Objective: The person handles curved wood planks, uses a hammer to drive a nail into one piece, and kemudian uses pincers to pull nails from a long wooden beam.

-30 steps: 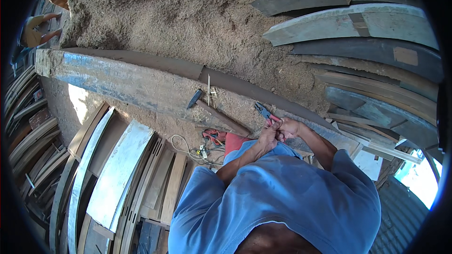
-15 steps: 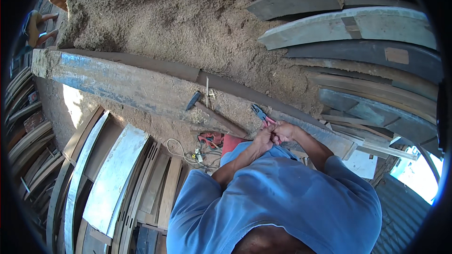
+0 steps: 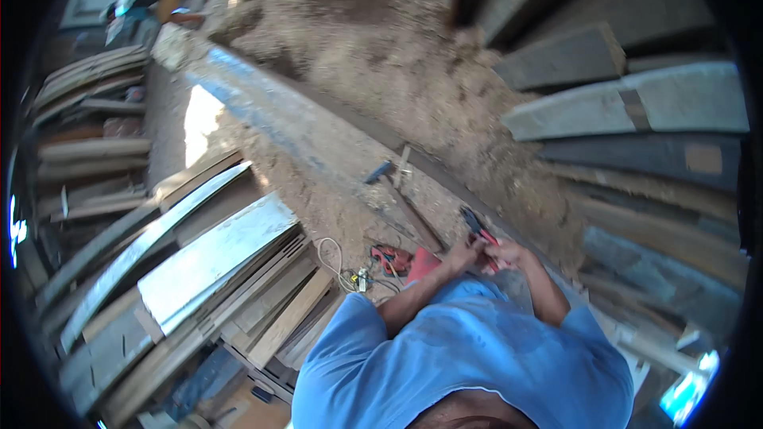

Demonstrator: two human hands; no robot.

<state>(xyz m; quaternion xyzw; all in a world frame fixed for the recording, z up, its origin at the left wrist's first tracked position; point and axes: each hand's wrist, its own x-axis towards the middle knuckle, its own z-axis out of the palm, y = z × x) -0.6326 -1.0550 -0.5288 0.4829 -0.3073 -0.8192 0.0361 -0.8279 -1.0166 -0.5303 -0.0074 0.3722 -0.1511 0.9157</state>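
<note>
Right hand [image 3: 504, 253] grasps red-handled pliers [image 3: 478, 226] in its fingers; left hand [image 3: 462, 256] adjoins — its hold unclear — and hammer [image 3: 412, 210] lies left on beam [image 3: 318, 131].

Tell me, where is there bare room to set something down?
A long patch runs along the beam left of the hammer, with sawdust beyond it. A slimmer one lies between hammer and pliers. It's crowded where both hands meet the pliers, and by the red tool and cord.
</note>
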